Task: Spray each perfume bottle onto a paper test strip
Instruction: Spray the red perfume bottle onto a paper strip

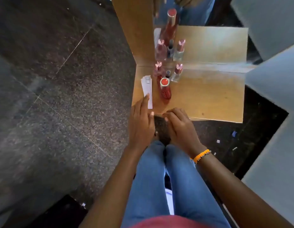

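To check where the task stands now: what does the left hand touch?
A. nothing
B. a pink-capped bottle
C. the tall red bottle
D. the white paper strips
D: the left hand lies flat with its fingertips on the near end of the white paper strips, while the tall red bottle stands untouched beside them.

We see bare forearms with no sleeves reaching the wrists. Our right wrist wears an orange band (201,155) beside a thin beaded bracelet (204,156) in dark and light beads. Our legs are in blue jeans (182,183), and a pinkish-red top (167,222) shows at the bottom edge.
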Demonstrator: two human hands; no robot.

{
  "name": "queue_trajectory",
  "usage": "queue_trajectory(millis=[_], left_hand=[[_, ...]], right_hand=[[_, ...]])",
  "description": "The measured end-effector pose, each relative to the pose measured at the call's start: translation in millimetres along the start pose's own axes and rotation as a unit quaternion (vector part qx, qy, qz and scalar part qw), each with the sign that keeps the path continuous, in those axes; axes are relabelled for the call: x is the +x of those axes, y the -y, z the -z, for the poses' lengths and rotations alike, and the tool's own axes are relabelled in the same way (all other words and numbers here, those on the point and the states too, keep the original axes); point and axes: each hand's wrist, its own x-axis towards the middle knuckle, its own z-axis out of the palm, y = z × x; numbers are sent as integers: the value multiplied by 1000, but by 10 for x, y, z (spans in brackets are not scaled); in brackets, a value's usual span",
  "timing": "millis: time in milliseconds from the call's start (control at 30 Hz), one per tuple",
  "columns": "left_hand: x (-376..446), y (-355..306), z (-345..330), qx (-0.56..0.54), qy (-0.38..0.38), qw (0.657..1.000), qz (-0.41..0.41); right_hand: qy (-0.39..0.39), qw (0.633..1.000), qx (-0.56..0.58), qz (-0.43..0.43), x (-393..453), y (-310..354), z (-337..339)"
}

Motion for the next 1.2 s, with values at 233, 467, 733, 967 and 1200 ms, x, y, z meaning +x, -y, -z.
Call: queue_trajectory(millis=[233,467,733,967,1200], left_hand=[[315,373,-304,-29,-50,995,81],[412,597,-428,-85,-75,990,82],[420,744,-442,-78,-65,995,23],[374,734,-507,-76,-98,992,-8],[356,723,-530,-60,-99,993,-13]], right_hand=[[-33,999,-20,8,144,-307,-526],[-58,996,-67,20,309,-268,-808],[-151,980,-131,-10,373,-135,-1011],[-179,978,-105,-26,414,-103,-997],[-218,973,-23,-66,465,-12,-991]])
